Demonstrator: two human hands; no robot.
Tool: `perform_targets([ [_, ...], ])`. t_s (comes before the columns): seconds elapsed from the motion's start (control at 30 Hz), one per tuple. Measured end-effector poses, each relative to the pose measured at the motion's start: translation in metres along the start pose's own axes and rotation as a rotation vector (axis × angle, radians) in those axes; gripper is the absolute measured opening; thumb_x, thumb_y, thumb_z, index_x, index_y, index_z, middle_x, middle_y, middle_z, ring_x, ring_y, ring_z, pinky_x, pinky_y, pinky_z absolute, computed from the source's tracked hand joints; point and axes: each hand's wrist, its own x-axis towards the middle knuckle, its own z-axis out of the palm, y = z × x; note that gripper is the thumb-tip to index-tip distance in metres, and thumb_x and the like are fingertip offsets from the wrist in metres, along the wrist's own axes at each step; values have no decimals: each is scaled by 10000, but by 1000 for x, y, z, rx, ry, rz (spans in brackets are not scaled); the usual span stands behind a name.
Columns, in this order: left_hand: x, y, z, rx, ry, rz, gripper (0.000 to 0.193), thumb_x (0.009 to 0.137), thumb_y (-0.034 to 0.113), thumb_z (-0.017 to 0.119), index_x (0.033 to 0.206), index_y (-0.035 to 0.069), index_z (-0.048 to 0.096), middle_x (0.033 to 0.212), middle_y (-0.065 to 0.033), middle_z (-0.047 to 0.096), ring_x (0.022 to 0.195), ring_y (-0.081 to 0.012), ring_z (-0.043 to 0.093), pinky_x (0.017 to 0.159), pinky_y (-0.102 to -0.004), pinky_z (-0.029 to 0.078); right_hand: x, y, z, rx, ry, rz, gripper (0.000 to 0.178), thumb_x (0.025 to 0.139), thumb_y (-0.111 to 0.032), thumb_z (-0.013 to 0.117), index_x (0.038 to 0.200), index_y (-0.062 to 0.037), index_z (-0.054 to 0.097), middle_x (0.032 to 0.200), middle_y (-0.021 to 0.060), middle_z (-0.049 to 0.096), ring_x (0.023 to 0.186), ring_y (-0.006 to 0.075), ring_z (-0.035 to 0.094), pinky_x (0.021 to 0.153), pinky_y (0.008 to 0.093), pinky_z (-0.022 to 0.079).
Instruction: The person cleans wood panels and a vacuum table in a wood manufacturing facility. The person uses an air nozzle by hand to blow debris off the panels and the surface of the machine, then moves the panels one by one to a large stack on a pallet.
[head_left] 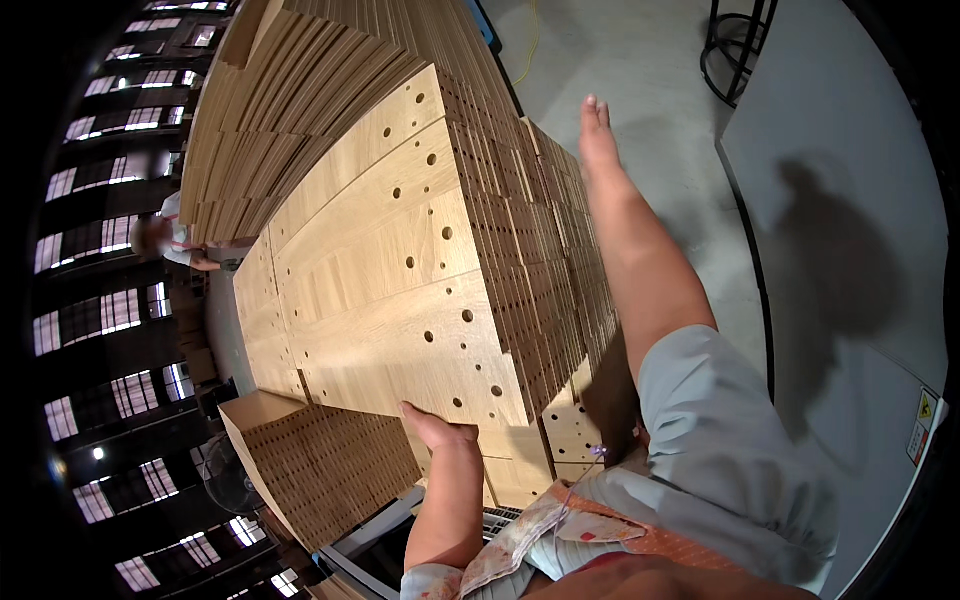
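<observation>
A stack of pale wooden panels (370, 250) drilled with round holes stands before me. My left hand (440, 430) touches the near edge of the top panel, its thumb side at the panel's rim. The other fingers of that hand are hidden below the edge, so its grip does not show. My right hand (598, 140) reaches forward along the right side of the stack, with fingers stretched out straight and holding nothing. Whether it touches the panels' drilled side edges (530, 240) cannot be made out.
Taller piles of boards (320, 90) rise behind the stack. Another drilled pile (330, 460) stands at lower left, near a fan (228, 475). A grey cabinet-like surface (830, 230) borders the right side, with a black stool (735, 60) beyond. Another person (175, 235) stands at far left.
</observation>
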Motion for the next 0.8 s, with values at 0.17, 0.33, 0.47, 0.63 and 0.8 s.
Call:
perform_targets([
  [0.17,13,-3,-20,-69,-43,-10,655,915,590,251,1404,160,311,1439,-65,337,1282,-300,373,1032,-456,347,-2,54,59,-291,-280,68,927,839,-722,281,1459,-97,-9,1525,143,8,1402,309,51,1126,453,127],
  [0.33,19,-3,-25,-39,-36,19,684,908,600,267,1409,136,295,1449,-75,316,1292,-309,349,1052,-441,313,6,20,36,116,-220,-24,863,872,-694,224,1464,-107,2,1516,128,120,1347,284,272,1078,404,274],
  [0.47,23,-4,-20,-2,-36,17,646,918,572,229,1404,155,308,1430,-68,346,1271,-317,382,1030,-463,345,22,74,64,-362,-328,-83,944,812,-764,238,1464,-125,-4,1528,127,-20,1408,282,6,1117,473,145],
  [0.63,17,2,-16,2,-15,6,631,921,561,210,1402,167,317,1419,-66,367,1266,-322,392,1027,-474,354,25,39,35,-258,-268,186,905,828,-749,229,1467,-142,25,1531,104,23,1405,281,44,1125,431,103],
  [0.8,17,-7,-22,-3,-24,-45,627,924,555,198,1407,170,306,1421,-69,361,1267,-325,390,1032,-479,350,6,64,49,-332,-307,-7,946,813,-755,286,1456,-167,-84,1528,107,-77,1406,288,-53,1130,452,64],
])
